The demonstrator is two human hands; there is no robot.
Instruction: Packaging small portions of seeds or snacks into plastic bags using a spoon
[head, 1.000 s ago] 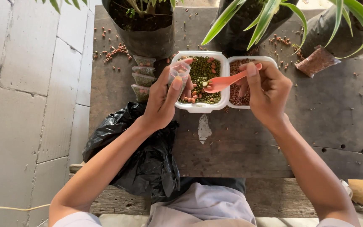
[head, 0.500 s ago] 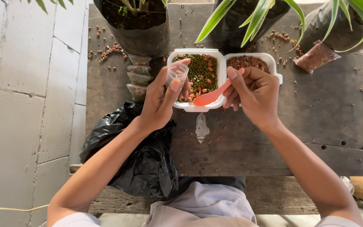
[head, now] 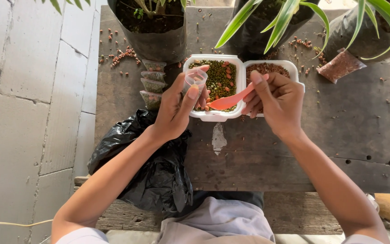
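**Spoon tip held close to the small clear bag**

A small clear bag (head: 195, 80) is pinched open between the thumb and fingers of the left hand (head: 177, 108). It is held up over the left half of the white box (head: 217, 116), just above the green and red seeds (head: 222, 79).

An orange spoon (head: 231, 100) is gripped in the right hand (head: 276, 101). Its long line runs from about 2 o'clock at the handle down to about 8 o'clock at the scoop. The scoop is pointed toward the left hand. From the scoop, the bag's mouth is found at about 10 o'clock, very near but not touching. The left hand is the one nearer to the bag; the right hand is nearer to the brown seeds (head: 267, 68) in the right half of the box.

The box is rested on a rough, dark wooden worktop (head: 339, 131). Small filled bags (head: 152, 86) are lined up at 9 o'clock from the box. Loose seeds are scattered at 12 o'clock, near black plant pots (head: 154, 40). A black plastic bag (head: 154, 176) is draped over the near edge. A pale block wall or floor (head: 28, 113) is seen on the left.
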